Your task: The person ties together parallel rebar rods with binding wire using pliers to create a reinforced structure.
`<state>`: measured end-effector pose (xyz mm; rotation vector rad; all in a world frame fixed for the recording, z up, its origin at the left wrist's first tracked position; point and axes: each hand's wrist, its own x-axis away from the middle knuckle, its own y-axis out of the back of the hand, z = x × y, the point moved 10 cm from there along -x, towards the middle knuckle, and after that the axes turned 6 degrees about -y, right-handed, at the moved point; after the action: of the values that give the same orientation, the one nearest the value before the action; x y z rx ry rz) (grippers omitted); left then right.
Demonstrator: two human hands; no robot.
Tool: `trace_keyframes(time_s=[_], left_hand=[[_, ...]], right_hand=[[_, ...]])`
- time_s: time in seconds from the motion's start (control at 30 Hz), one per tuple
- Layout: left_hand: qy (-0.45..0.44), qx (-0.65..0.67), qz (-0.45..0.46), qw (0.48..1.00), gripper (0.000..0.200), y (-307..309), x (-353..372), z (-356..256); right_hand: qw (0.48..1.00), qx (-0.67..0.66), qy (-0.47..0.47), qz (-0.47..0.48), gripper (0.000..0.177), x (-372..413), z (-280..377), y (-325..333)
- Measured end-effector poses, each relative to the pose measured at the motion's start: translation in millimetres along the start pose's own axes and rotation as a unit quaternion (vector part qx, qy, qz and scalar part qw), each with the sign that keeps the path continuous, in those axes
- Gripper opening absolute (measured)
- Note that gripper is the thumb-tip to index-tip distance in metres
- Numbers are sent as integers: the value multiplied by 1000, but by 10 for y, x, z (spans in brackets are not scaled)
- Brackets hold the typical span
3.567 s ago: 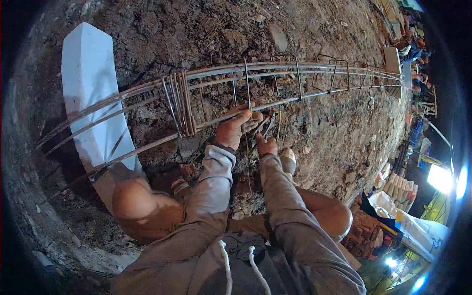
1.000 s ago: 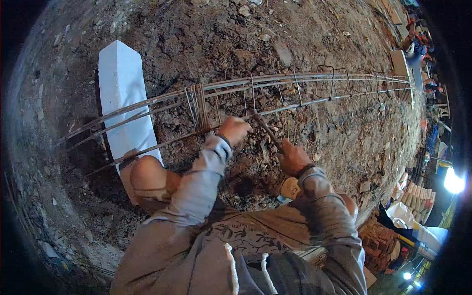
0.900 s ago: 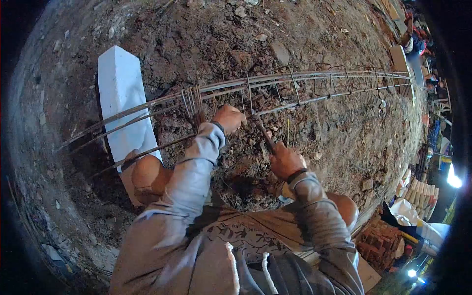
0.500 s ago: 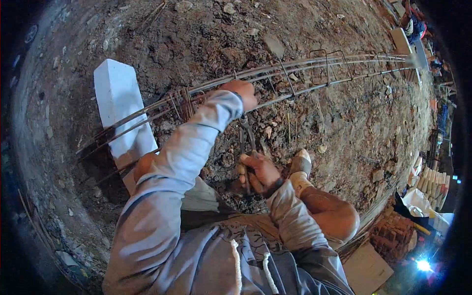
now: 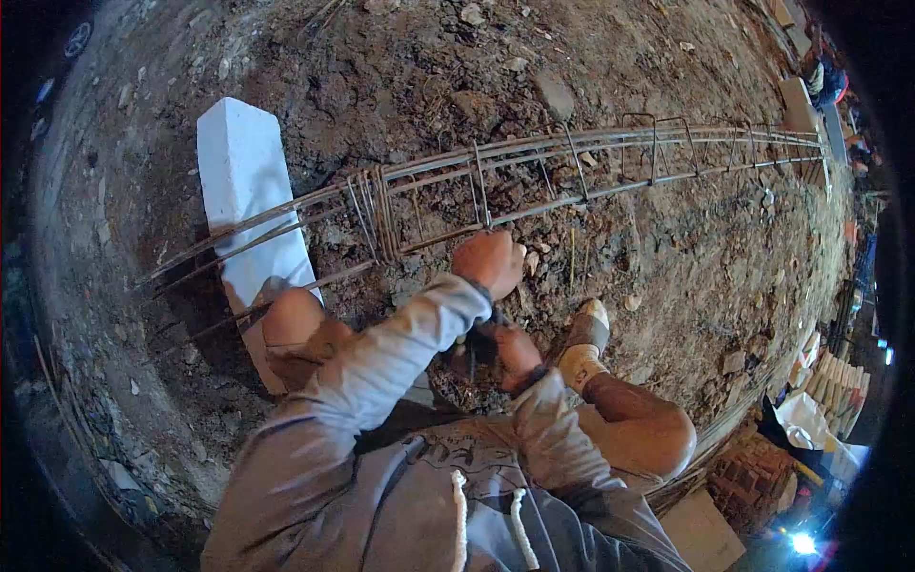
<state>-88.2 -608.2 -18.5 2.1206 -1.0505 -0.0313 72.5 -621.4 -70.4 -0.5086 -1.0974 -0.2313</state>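
A long rebar cage (image 5: pixel 543 208) runs across the view, with several square stirrups (image 5: pixel 379 217) bunched near its left end and others spaced along it. My left hand (image 5: pixel 492 262) is closed just below the near bar, at the foot of an upright stirrup. Whatever its fingers hold is hidden. Nearer my body, my right hand (image 5: pixel 518 353) is wrapped round a pair of pincers, dark and mostly hidden in shadow behind my left wrist.
A white block (image 5: pixel 243 176) props up the cage's left end, beside my left knee (image 5: pixel 293 317). Another pale block (image 5: pixel 799 105) stands by its far right end. Stony soil lies all round. Stacked bricks (image 5: pixel 753 477) and a bright lamp (image 5: pixel 803 543) are at lower right.
My left hand has come off the far bars and moved down towards me, to the near bar. My right hand has shifted slightly, and the pincers have dropped behind my left wrist.
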Motion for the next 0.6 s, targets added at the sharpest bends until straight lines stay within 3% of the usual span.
trace_keyframes(time_s=[0.03, 0.07, 0.1, 0.13, 0.17, 0.23, 0.27, 0.37, 0.4, 0.43, 0.5, 0.53, 0.57, 0.6], left_hand=[[45, 199, -109, 973, 19, -3, 145, 276], [60, 220, -92, 969, 29, -122, 199, 358], [60, 226, -93, 968, 29, -217, 245, 395], [85, 397, -81, 910, 31, -392, 270, 444], [107, 555, -64, 822, 33, -568, 274, 453], [107, 576, -75, 807, 37, -559, 238, 450], [108, 591, -60, 797, 34, -602, 183, 439], [109, 621, -32, 775, 32, -669, 104, 383], [141, 664, -5, 735, 30, -749, 144, 345], [171, 702, 23, 691, 28, -823, 180, 317], [148, 711, 20, 687, 25, -994, 105, 481], [178, 682, -7, 709, 25, -1057, 85, 637], [206, 651, -34, 730, 24, -1117, 74, 771], [204, 655, -33, 727, 24, -1221, 52, 805]], right_hand=[[990, 125, 44, -53, 26, 170, 252, 73], [989, 129, 41, -55, 26, 206, 254, 176], [920, 367, 87, -107, 23, 279, 364, 265], [789, 581, 129, -152, 23, 346, 462, 301], [786, 585, 128, -155, 23, 309, 397, 488], [818, 488, 250, -172, 28, 438, 687, 433], [961, 196, 107, -165, 35, 342, 517, 736], [943, 220, 57, -242, 46, 712, 1046, 486], [875, 389, 53, -284, 56, 704, 1182, 530], [874, 389, 54, -286, 56, 719, 1187, 526], [734, 570, 204, -307, 65, 975, 1591, 67], [710, 618, 138, -306, 78, 971, 1555, 22], [707, 621, 137, -309, 78, 960, 1547, -27], [633, 674, 161, -345, 82, 995, 1603, -127]])
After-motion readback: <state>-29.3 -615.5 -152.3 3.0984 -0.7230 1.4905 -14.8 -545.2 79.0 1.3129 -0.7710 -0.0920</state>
